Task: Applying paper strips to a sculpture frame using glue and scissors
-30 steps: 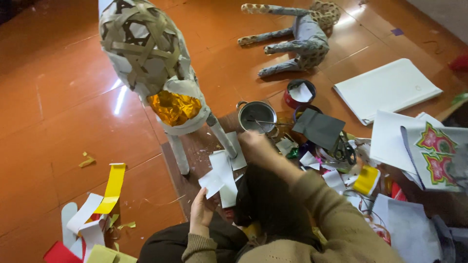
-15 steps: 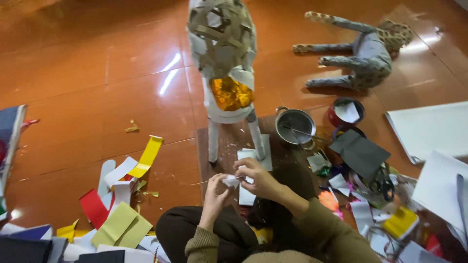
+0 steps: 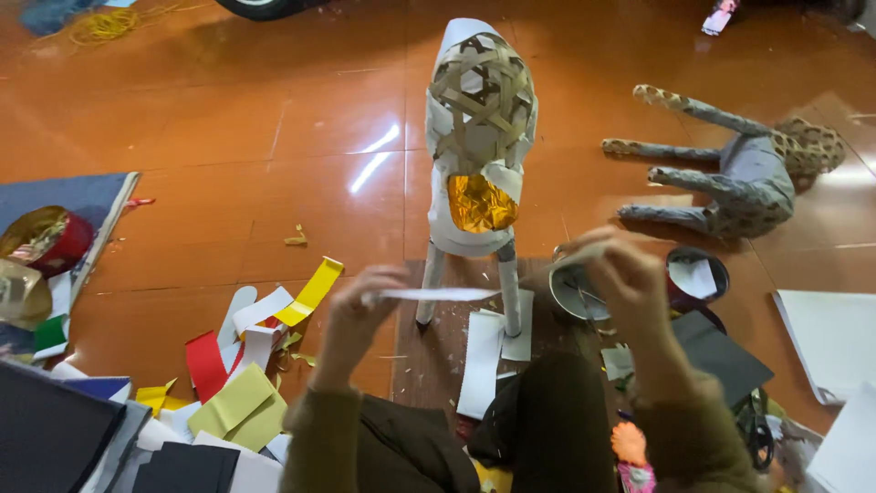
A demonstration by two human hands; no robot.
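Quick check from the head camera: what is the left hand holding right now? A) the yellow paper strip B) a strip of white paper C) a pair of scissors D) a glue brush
B: the left hand pinches one end of a white paper strip, held level in front of the woven animal frame.

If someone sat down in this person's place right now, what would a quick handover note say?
Left hand: raised, pinching one end of a thin white paper strip.
Right hand: raised beside a small metal bowl; it seems to pinch a paper scrap, but blur hides the grip.
Things: a woven animal figure stands just beyond the hands, on white legs.
Done: white paper covers part of the figure, with gold foil at the middle.
Left: much of the woven lattice is bare. Coloured paper offcuts lie on the floor to the left.
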